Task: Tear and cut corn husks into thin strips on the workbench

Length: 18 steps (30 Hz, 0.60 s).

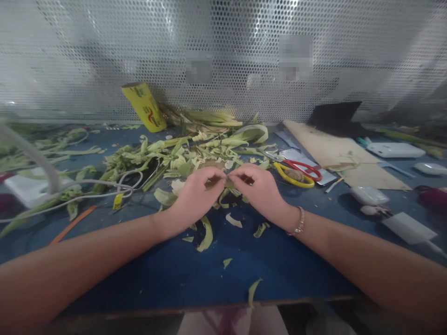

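Note:
Above the middle of the blue table, my left hand (199, 191) and my right hand (260, 188) meet with thumb and fingertips pinched. What they hold between them is too small and covered to make out; something pale green shows just beneath the fingertips. Behind and below the hands spreads a heap of torn green leaves and stalks (181, 153). A curled leaf strip (206, 235) lies under my left hand, and a pale scrap (233, 220) is between the wrists. A beaded bracelet (300, 221) circles my right wrist.
Yellow-and-red-handled scissors (295, 180) lie right of the heap, beside cardboard (331, 144). A yellow tube (145, 107) leans near the perforated metal screen (237, 51). A white cable (87, 182) runs at left; a white charger (410, 227) sits at right.

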{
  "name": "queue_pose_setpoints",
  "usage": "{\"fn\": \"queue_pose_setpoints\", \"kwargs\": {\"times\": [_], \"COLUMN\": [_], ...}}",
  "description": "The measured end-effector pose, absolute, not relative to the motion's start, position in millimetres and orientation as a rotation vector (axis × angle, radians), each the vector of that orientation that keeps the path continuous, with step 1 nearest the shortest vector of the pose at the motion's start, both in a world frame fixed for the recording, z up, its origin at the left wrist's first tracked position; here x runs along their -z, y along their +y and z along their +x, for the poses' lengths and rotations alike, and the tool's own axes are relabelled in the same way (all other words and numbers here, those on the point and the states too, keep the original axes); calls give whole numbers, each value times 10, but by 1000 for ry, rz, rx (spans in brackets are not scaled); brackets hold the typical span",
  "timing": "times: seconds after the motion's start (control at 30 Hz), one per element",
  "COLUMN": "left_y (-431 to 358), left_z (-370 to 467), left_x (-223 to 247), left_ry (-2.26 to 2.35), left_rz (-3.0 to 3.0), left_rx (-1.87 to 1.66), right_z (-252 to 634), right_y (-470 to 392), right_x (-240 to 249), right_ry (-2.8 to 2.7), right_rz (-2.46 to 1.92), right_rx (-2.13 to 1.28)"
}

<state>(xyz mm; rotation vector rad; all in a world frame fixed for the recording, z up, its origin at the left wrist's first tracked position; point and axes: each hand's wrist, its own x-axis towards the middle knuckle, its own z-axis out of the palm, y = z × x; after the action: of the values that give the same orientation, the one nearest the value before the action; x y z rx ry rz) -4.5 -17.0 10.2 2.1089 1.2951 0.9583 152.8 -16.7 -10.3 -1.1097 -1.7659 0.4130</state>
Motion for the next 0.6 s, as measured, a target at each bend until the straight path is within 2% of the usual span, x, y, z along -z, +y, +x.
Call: {"fn": "queue_pose_setpoints", "kwargs": {"times": [0.3,0.6], "left_y": [-174,-203], "left_z": [-36,-39], "left_x": [-78,-99], "left_ry": [1322,1342], "left_rz": [2046,2009], "left_rx": [-979,-958], "right_z": [1508,1528], "right_y": [-195,-205], "right_x": [61,109], "right_ry": [-1713,-1892], "right_rz": [-1188,-1006], "right_rx": [-535,-264]}}
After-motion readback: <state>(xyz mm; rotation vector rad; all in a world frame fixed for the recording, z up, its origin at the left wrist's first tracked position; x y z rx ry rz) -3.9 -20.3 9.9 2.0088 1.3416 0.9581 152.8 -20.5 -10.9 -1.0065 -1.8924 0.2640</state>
